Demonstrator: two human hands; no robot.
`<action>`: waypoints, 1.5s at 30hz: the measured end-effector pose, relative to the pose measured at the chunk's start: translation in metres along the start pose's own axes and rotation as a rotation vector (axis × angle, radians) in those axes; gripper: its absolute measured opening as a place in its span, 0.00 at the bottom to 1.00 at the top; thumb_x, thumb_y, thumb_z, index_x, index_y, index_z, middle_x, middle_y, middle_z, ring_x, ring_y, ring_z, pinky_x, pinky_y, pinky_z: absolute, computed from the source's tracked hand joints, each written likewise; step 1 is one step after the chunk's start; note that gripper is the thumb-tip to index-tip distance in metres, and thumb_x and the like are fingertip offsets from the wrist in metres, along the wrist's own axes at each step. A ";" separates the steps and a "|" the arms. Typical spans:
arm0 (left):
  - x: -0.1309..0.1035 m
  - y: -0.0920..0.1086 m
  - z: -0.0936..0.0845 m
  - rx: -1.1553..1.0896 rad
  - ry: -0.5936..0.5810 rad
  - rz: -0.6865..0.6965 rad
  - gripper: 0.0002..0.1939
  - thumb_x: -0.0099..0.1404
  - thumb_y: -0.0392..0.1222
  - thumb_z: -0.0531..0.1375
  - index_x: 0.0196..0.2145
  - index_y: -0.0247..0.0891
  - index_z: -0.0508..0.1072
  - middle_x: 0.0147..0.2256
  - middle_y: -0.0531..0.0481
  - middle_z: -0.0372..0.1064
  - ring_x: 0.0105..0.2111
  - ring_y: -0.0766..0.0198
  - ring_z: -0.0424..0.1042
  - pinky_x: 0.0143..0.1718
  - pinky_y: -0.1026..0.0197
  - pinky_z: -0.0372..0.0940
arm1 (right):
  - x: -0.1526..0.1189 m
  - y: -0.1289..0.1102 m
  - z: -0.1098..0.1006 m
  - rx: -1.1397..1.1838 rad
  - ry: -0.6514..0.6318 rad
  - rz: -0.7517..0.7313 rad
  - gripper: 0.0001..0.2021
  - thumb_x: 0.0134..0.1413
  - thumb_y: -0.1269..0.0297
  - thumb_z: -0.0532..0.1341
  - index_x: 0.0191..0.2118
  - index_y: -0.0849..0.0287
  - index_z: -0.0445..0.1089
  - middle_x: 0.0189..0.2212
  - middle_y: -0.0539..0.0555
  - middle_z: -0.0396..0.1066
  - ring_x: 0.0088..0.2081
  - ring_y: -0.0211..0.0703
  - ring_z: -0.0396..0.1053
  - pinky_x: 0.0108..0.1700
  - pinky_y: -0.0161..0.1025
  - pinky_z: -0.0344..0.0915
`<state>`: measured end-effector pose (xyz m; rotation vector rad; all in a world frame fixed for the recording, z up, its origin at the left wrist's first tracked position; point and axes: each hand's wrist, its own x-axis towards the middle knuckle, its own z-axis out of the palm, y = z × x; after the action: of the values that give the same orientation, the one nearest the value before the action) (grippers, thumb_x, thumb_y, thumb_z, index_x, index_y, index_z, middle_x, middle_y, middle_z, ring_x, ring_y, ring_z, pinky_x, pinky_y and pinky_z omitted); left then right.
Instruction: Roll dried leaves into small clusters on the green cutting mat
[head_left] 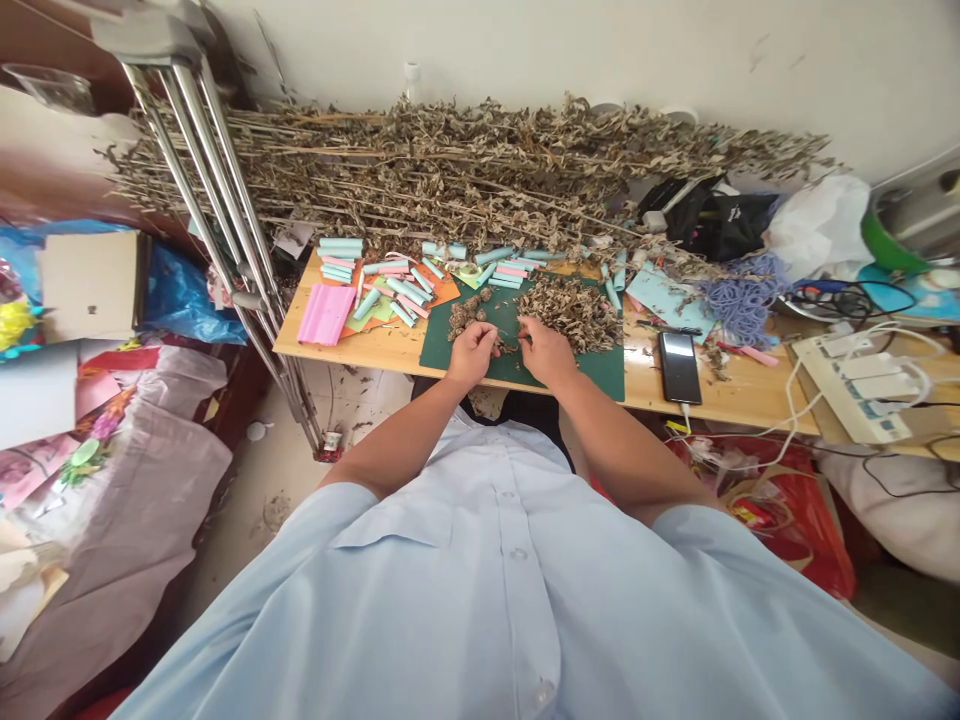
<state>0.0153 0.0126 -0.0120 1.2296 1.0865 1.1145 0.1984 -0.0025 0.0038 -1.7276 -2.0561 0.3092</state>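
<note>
Over the front of a green cutting mat (450,360), my left hand (472,356) is closed in a pinch, thumb against the fingers. My right hand (546,352) faces it a short way off, its fingertips pinched too. Brown bits of dried leaf (508,346) show between the two hands; exactly what each fingertip grips is too small to make out. A large pile of dried leaves (581,312) lies just beyond my right hand. Behind my left hand sits a smaller heap of crumpled leaf clumps (466,312).
Rolled blue and pink paper tubes (405,292) and a pink sheet (327,314) lie left. Long dried plant stalks (420,165) span the back. A phone (679,368), purple cord (744,295) and power strip (851,385) are right. Metal crutches (225,200) lean at left.
</note>
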 end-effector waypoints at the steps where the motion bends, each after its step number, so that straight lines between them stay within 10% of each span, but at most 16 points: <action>1: 0.000 0.001 0.000 0.009 0.007 -0.009 0.11 0.68 0.48 0.60 0.35 0.38 0.71 0.25 0.53 0.69 0.25 0.69 0.69 0.28 0.66 0.62 | 0.002 -0.001 0.000 -0.027 -0.029 0.007 0.25 0.59 0.70 0.57 0.63 0.60 0.64 0.46 0.60 0.79 0.43 0.56 0.76 0.45 0.48 0.72; 14: -0.003 0.009 0.002 0.016 0.017 -0.045 0.09 0.68 0.46 0.60 0.35 0.37 0.72 0.25 0.53 0.69 0.24 0.69 0.68 0.28 0.66 0.62 | 0.009 0.002 -0.010 -0.025 -0.079 -0.043 0.23 0.62 0.71 0.53 0.61 0.61 0.65 0.48 0.64 0.76 0.45 0.57 0.75 0.48 0.50 0.71; 19: -0.003 0.004 0.002 -0.005 0.006 -0.042 0.10 0.68 0.47 0.60 0.35 0.38 0.72 0.24 0.54 0.69 0.24 0.70 0.68 0.28 0.66 0.61 | -0.025 -0.007 -0.022 0.196 0.051 -0.043 0.19 0.63 0.67 0.55 0.59 0.57 0.66 0.45 0.57 0.77 0.42 0.49 0.75 0.49 0.46 0.71; 29: -0.002 -0.002 0.001 -0.044 -0.035 0.013 0.09 0.69 0.46 0.58 0.35 0.37 0.71 0.25 0.53 0.70 0.24 0.70 0.68 0.29 0.66 0.63 | -0.102 -0.031 -0.005 0.232 -0.233 -0.177 0.15 0.61 0.70 0.56 0.51 0.55 0.71 0.41 0.56 0.78 0.41 0.47 0.76 0.45 0.43 0.71; 39: -0.001 -0.002 0.000 -0.055 -0.027 -0.015 0.10 0.68 0.47 0.59 0.35 0.38 0.71 0.26 0.53 0.69 0.24 0.71 0.68 0.27 0.66 0.62 | -0.073 -0.019 -0.010 0.158 0.130 0.042 0.12 0.65 0.63 0.56 0.49 0.56 0.74 0.48 0.59 0.78 0.48 0.52 0.76 0.53 0.48 0.72; 45: -0.004 0.012 -0.001 0.024 0.010 -0.030 0.11 0.68 0.47 0.61 0.33 0.37 0.72 0.26 0.52 0.70 0.24 0.70 0.68 0.28 0.65 0.63 | -0.056 -0.017 -0.001 0.047 -0.002 0.093 0.18 0.61 0.70 0.58 0.56 0.56 0.71 0.60 0.58 0.72 0.55 0.56 0.74 0.56 0.53 0.71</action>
<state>0.0133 0.0094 0.0002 1.2238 1.1253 1.0881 0.1910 -0.0607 0.0015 -1.7978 -1.9579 0.3857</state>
